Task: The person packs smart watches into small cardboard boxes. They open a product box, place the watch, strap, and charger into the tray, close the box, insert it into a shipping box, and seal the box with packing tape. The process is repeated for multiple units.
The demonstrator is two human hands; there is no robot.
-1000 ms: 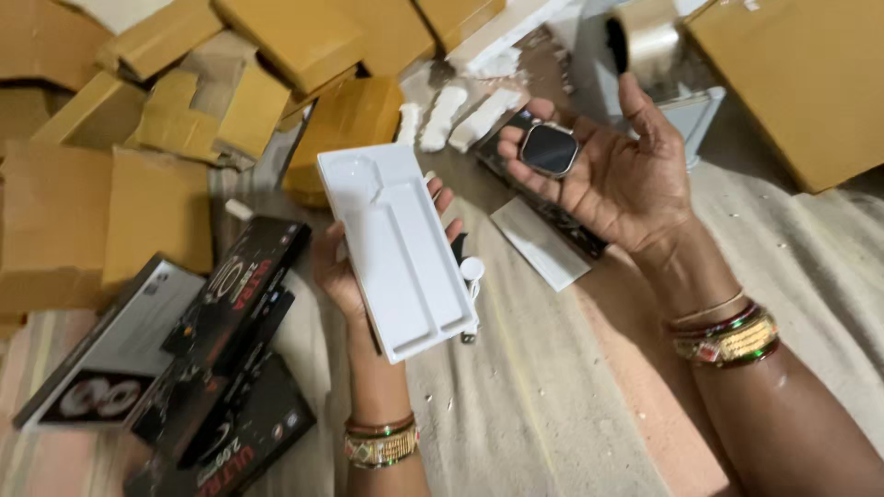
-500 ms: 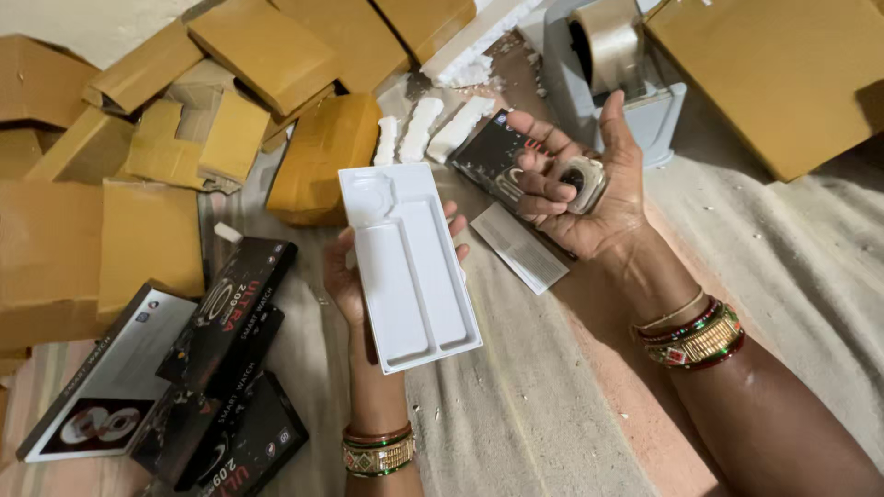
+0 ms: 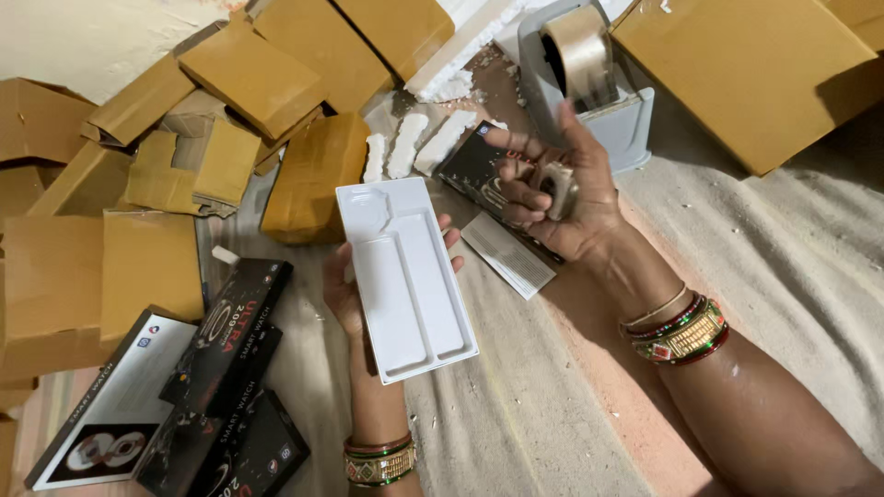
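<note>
My left hand (image 3: 345, 290) holds a white moulded plastic tray (image 3: 405, 276) from underneath, with its open compartments facing up. My right hand (image 3: 562, 198) is raised to the right of the tray, fingers curled around a small watch body (image 3: 557, 189) with a metal-coloured case. Just behind that hand lies a black box (image 3: 474, 166), and a white leaflet (image 3: 508, 255) rests on the cloth below it. Both wrists wear bangles.
Several black watch boxes (image 3: 216, 368) are stacked at lower left. Brown cardboard cartons (image 3: 267, 83) are piled across the back and left, one large carton (image 3: 750, 74) at upper right. A grey tape dispenser (image 3: 589, 74) and white foam pieces (image 3: 410, 143) sit behind the hands.
My right hand has closed its fingers around the watch body, which lay face-up on the open palm before. The white tray stays in my left hand, tilted flatter.
</note>
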